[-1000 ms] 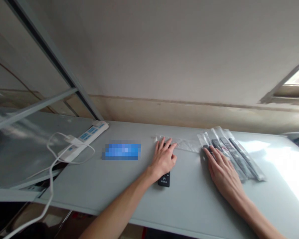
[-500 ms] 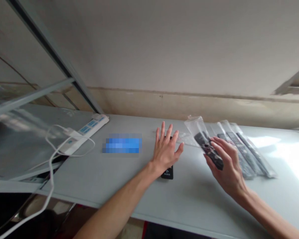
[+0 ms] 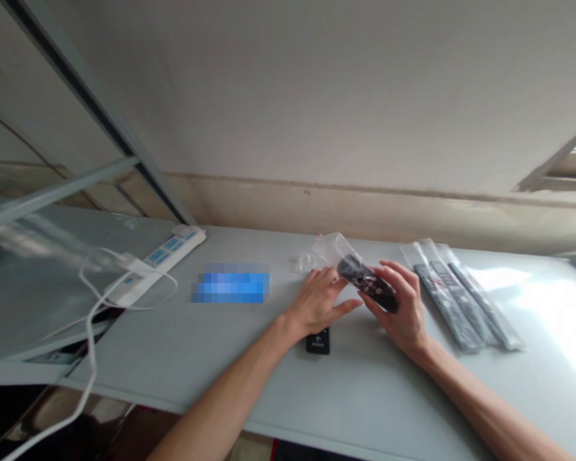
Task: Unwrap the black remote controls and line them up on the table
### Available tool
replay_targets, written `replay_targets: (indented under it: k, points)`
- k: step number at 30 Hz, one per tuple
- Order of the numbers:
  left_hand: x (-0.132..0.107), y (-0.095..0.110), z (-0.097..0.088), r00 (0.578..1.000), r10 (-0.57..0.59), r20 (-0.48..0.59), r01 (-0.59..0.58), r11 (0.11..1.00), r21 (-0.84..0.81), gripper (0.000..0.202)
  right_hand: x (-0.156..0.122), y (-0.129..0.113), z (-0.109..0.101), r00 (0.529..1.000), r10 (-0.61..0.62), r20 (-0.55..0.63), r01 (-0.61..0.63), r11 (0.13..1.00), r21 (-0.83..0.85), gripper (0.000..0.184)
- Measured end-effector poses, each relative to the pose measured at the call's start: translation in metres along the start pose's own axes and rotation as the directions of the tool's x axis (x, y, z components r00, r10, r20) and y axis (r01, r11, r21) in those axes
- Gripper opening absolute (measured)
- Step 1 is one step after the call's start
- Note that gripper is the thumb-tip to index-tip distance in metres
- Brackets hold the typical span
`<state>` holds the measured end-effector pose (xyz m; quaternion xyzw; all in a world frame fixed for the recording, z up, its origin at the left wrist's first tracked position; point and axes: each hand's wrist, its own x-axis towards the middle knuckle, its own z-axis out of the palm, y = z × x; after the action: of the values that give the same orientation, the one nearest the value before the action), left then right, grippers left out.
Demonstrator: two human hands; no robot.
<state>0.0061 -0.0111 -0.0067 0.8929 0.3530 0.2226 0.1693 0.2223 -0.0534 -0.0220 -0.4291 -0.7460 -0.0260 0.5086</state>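
My right hand [image 3: 400,307] grips a black remote control [image 3: 368,283] in a clear plastic bag, tilted so its top points up and to the left. The loose end of the bag [image 3: 329,250] sticks out past the remote. My left hand [image 3: 321,298] is beside it, thumb stretched toward the bagged remote and fingers bent but not closed on anything I can see. Under the left hand a second black remote [image 3: 318,342] lies on the table, mostly covered. To the right lie several bagged remotes [image 3: 461,301] side by side.
A white power strip [image 3: 158,266] with a white cable [image 3: 92,346] lies at the left by a metal frame [image 3: 120,137]. A blurred-out blue patch [image 3: 231,286] is on the grey table [image 3: 196,358]. The wall [image 3: 307,115] rises behind.
My right hand has carried the bagged remote left, close to my left hand. The left hand's spread fingers have bent. The view has shifted slightly.
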Motion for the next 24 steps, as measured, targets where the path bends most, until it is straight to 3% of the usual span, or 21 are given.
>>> replay_targets:
  k: [5, 9, 13, 19, 24]
  points:
    - [0.001, 0.008, -0.005, 0.995, 0.028, 0.091, -0.035, 0.996, 0.077, 0.043, -0.001, 0.012, -0.002, 1.000, 0.029, -0.003, -0.029, 0.999, -0.023, 0.075]
    - [0.001, 0.008, -0.007, 0.996, 0.063, 0.063, -0.067, 0.996, 0.067, 0.039, 0.001, 0.011, 0.000, 1.000, -0.012, -0.004, 0.012, 0.999, -0.031, 0.076]
    - [0.001, 0.006, -0.009, 0.997, 0.070, 0.044, -0.074, 0.991, 0.112, 0.036, -0.002, 0.013, 0.001, 1.000, 0.005, -0.029, -0.003, 0.998, 0.065, 0.083]
    - [0.003, 0.002, -0.009, 0.986, 0.084, 0.145, -0.117, 0.964, 0.238, 0.025, -0.009, 0.018, 0.008, 0.999, 0.045, -0.030, -0.039, 0.981, 0.188, 0.086]
    - [0.001, -0.004, 0.001, 0.985, 0.116, 0.130, -0.133, 0.983, 0.130, 0.021, -0.003, 0.013, 0.008, 1.000, -0.016, 0.001, 0.016, 0.994, 0.108, 0.083]
